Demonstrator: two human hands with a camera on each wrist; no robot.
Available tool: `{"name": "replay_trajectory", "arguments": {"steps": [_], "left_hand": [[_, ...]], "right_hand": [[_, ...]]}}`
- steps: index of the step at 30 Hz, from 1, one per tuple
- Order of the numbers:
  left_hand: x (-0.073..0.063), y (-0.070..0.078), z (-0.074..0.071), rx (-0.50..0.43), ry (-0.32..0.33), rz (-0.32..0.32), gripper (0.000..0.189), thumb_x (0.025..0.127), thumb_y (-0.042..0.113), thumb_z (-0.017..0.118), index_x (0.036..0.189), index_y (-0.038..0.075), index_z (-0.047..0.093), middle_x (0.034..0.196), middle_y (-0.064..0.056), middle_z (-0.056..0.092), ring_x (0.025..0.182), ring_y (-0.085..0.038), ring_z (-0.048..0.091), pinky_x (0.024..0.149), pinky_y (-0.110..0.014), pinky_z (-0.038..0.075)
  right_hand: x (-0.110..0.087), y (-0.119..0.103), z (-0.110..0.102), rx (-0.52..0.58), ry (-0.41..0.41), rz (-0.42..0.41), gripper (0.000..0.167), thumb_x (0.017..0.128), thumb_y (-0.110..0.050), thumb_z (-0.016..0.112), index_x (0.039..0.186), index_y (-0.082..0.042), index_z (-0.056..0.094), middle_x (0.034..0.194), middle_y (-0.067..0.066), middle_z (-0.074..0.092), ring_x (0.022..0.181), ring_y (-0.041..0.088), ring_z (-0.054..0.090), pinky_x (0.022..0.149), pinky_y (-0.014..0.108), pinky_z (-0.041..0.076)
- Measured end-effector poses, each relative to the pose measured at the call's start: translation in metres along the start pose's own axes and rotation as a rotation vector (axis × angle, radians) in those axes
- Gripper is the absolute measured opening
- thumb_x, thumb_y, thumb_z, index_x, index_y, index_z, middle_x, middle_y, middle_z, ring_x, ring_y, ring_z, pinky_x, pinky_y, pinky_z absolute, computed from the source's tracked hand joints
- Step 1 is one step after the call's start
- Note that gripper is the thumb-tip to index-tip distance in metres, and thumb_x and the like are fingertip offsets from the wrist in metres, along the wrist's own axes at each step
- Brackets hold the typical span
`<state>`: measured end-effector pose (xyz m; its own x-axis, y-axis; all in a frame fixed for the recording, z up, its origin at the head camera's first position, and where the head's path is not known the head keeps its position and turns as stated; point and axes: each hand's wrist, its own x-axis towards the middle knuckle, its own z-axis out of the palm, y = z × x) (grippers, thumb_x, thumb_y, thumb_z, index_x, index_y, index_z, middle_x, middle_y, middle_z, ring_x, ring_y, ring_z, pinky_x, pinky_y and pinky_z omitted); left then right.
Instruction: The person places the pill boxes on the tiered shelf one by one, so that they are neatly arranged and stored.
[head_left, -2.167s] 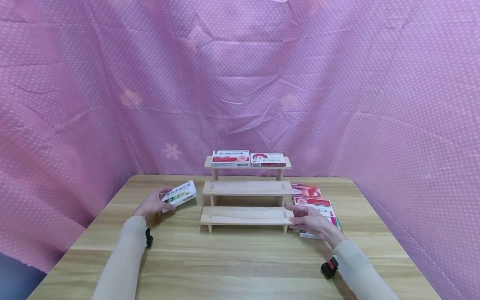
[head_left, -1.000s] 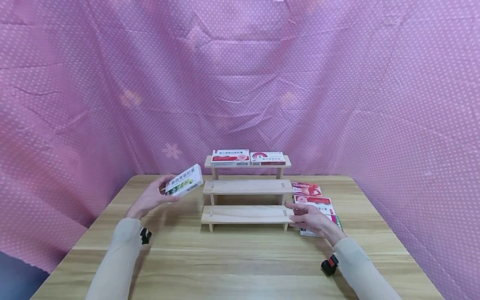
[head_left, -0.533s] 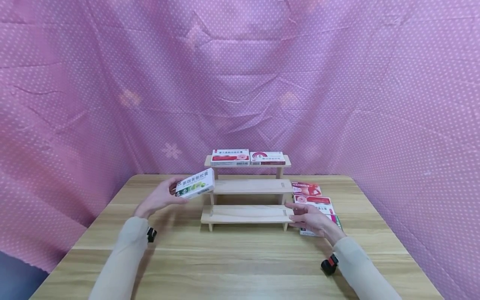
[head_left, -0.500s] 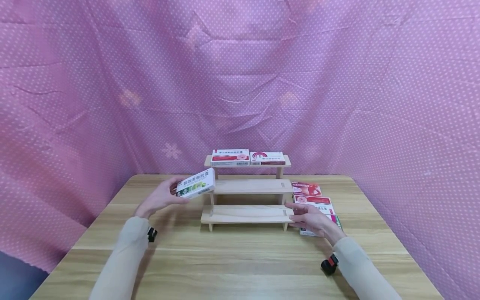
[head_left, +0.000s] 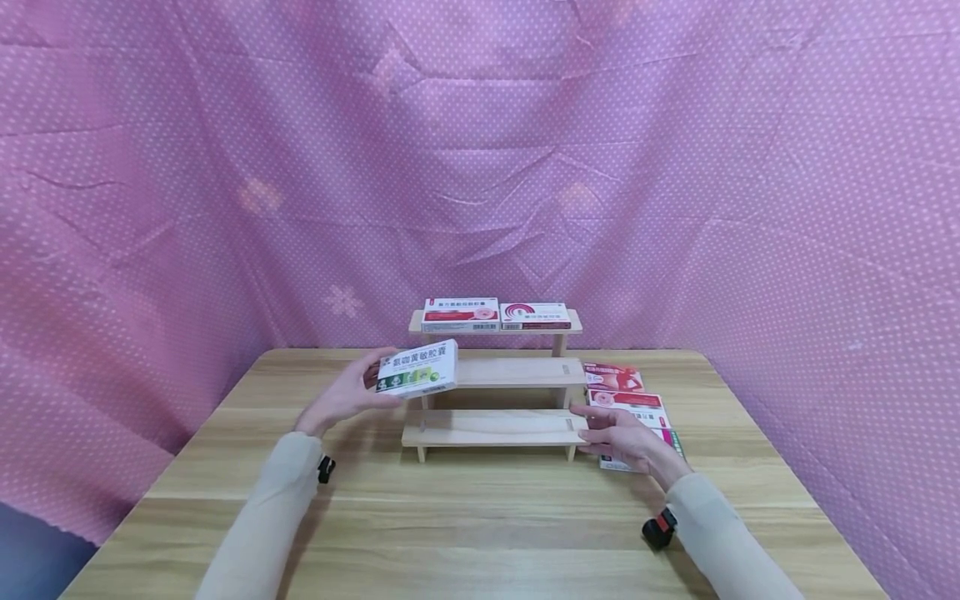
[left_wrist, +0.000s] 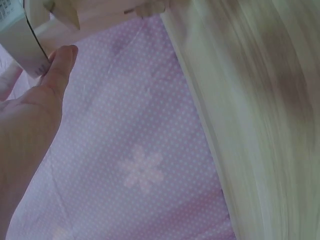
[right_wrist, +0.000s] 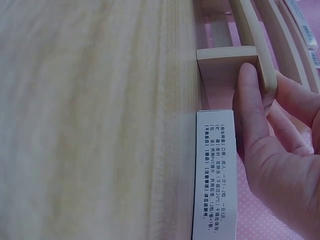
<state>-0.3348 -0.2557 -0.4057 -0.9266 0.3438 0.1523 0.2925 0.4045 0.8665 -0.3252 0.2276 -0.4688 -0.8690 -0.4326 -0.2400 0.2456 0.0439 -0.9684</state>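
My left hand (head_left: pixel 351 393) pinches a white and green medicine box (head_left: pixel 417 369) by its left end, fingers at the back edge and thumb at the front. Tilted slightly, the box overlaps the left end of the middle step of a three-tier wooden display stand (head_left: pixel 495 427). In the left wrist view only a corner of the medicine box (left_wrist: pixel 22 42) shows beside the fingers. My right hand (head_left: pixel 626 442) grips the right end of the stand's lowest step; the right wrist view has a fingertip (right_wrist: pixel 248 75) against the leg and other fingers round the board end.
Two red and white medicine boxes, a left one (head_left: pixel 461 315) and a right one (head_left: pixel 536 317), lie on the top step. Right of the stand, a red box (head_left: pixel 613 377), a red and white box (head_left: pixel 637 408) and a partly hidden green-edged box (head_left: pixel 618 464) lie on the table (head_left: pixel 480 525). Pink cloth (head_left: pixel 480 167) hangs behind.
My left hand has lifted the white and green medicine box off the table and carried it right to the middle step, turning it straighter. My right hand stays on the stand.
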Motion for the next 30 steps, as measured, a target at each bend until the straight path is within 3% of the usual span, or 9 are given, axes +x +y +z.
{"name": "replay_trajectory", "arguments": {"steps": [4, 9, 15, 22, 30], "left_hand": [[0.004, 0.0, 0.008, 0.03, 0.023, -0.005, 0.093, 0.075, 0.016, 0.085, 0.152, 0.017, 0.034, 0.137, -0.014, 0.051, 0.114, -0.027, 0.057, 0.096, -0.031, 0.05], [0.009, 0.004, 0.019, 0.1, 0.06, -0.011, 0.096, 0.072, 0.02, 0.087, 0.152, 0.019, 0.034, 0.14, -0.012, 0.05, 0.116, -0.031, 0.056, 0.1, -0.045, 0.048], [0.015, 0.006, 0.03, 0.232, 0.116, -0.029, 0.11, 0.059, 0.046, 0.091, 0.149, 0.018, 0.036, 0.143, -0.007, 0.049, 0.125, -0.029, 0.05, 0.109, -0.059, 0.038], [0.022, 0.015, 0.042, 0.265, 0.13, -0.105, 0.114, 0.054, 0.055, 0.09, 0.147, 0.018, 0.036, 0.126, -0.004, 0.06, 0.112, -0.025, 0.058, 0.101, -0.054, 0.047], [0.03, 0.012, 0.051, 0.294, 0.151, -0.064, 0.105, 0.064, 0.055, 0.085, 0.149, 0.015, 0.038, 0.128, -0.003, 0.051, 0.11, -0.023, 0.054, 0.102, -0.048, 0.047]], "right_hand": [[-0.001, -0.001, 0.001, 0.0, 0.005, 0.004, 0.055, 0.098, -0.004, 0.054, 0.15, -0.006, 0.037, 0.156, 0.024, 0.024, 0.111, 0.018, 0.062, 0.102, 0.041, 0.052], [-0.001, -0.001, 0.002, -0.002, 0.008, 0.007, 0.055, 0.098, -0.004, 0.054, 0.15, -0.006, 0.037, 0.157, 0.024, 0.023, 0.111, 0.019, 0.062, 0.102, 0.041, 0.052], [0.001, 0.001, 0.0, -0.007, 0.003, -0.001, 0.055, 0.099, -0.004, 0.054, 0.151, -0.006, 0.036, 0.157, 0.023, 0.026, 0.11, 0.018, 0.063, 0.101, 0.042, 0.052], [0.001, 0.002, -0.001, -0.006, 0.001, -0.002, 0.055, 0.098, -0.005, 0.054, 0.151, -0.006, 0.036, 0.156, 0.023, 0.028, 0.109, 0.019, 0.063, 0.101, 0.042, 0.052], [0.001, 0.002, -0.001, -0.012, -0.002, -0.006, 0.055, 0.098, -0.006, 0.055, 0.15, -0.006, 0.037, 0.155, 0.023, 0.029, 0.11, 0.019, 0.063, 0.1, 0.041, 0.053]]}}
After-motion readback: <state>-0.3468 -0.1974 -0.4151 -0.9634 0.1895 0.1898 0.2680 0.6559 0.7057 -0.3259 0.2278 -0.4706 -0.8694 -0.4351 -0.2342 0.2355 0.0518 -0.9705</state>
